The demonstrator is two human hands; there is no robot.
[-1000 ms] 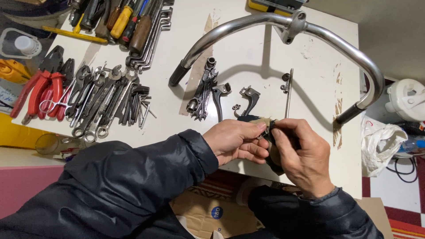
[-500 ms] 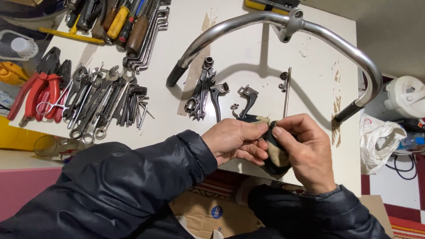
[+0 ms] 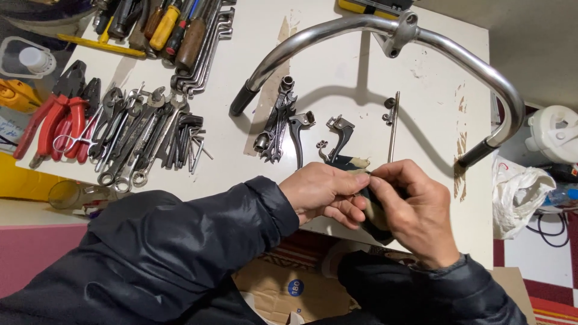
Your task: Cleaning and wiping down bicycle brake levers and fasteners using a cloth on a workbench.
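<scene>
My left hand (image 3: 322,191) and my right hand (image 3: 412,207) meet over the near edge of a white table (image 3: 337,78). Together they pinch a small dark piece with a tan end (image 3: 355,162); its lower part is hidden behind my fingers. Just beyond my hands lie a metal brake lever (image 3: 299,129), a second lever bracket (image 3: 340,129) and a thin metal rod (image 3: 392,123). A curved chrome handlebar (image 3: 385,27) with black grips arches over the far half of the table.
Wrenches and hex keys (image 3: 144,135) lie in a heap at the left, beside red-handled pliers (image 3: 54,123). Screwdrivers (image 3: 168,24) sit at the far left. A cluster of small spanners (image 3: 277,120) lies mid-table. A white plastic bag (image 3: 521,192) hangs at the right.
My hands stay in the same place; the fingers of both have shifted slightly on the small dark piece.
</scene>
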